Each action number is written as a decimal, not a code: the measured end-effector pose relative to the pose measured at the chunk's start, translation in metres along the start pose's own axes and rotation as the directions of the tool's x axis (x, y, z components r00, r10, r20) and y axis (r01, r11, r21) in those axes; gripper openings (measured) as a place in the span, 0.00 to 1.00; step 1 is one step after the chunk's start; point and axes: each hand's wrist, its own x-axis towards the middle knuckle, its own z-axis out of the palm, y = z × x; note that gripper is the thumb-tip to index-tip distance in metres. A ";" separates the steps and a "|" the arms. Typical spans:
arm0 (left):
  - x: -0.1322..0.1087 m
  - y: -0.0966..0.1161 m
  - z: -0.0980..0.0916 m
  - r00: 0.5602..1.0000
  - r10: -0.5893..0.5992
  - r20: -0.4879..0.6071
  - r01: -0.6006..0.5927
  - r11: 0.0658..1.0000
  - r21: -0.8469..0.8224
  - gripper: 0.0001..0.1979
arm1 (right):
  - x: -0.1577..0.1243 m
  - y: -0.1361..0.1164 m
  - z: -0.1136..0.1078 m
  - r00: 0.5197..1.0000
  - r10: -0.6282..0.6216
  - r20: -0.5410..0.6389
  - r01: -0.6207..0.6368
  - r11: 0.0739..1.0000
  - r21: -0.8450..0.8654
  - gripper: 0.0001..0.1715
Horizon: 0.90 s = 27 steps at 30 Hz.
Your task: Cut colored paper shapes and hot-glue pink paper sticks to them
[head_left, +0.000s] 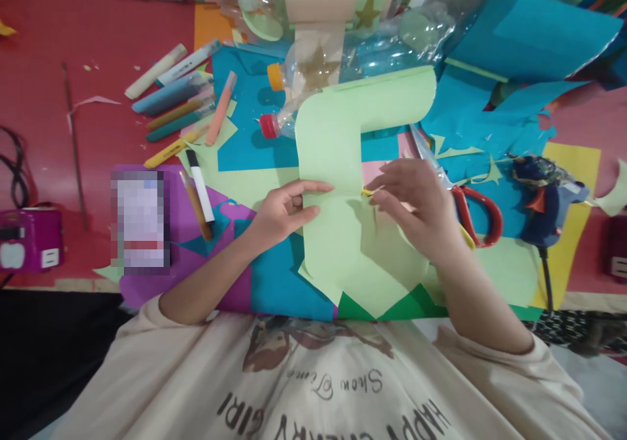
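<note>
A light green paper cut-out (329,136) with rounded corners lies in front of me, its upper arm reaching right. My left hand (289,213) rests at its left edge, index finger and thumb stretched apart on the paper, the other fingers curled. At the inner right edge, my right hand (416,202) pinches a small yellow piece (367,192); its exact kind is too small to make out. Red-handled scissors (482,217) lie just right of that hand, blades pointing up and left. More light green paper (504,273) lies under my right forearm.
Markers (171,94) lie at the upper left, near a phone-like blurred rectangle (141,221). Plastic bottles (386,51) lie behind the cut-out. A blue glue gun (548,211) rests at the right, its cord running down. Blue sheets (533,32) and scraps surround these.
</note>
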 end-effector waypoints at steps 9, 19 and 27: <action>0.000 0.002 -0.001 0.999 0.025 -0.041 -0.025 1.000 -0.013 0.14 | -0.048 0.013 -0.075 0.910 0.405 -0.085 -0.255 0.387 -0.886 0.35; 0.002 -0.002 -0.002 0.997 0.041 -0.058 -0.040 0.999 0.011 0.15 | -0.031 0.048 -0.076 0.925 0.351 -0.145 -0.321 0.520 -0.792 0.43; 0.002 -0.002 -0.002 0.997 0.056 -0.060 -0.055 0.998 0.013 0.16 | -0.029 0.031 -0.095 0.825 0.558 -0.091 -0.554 0.765 -0.328 0.43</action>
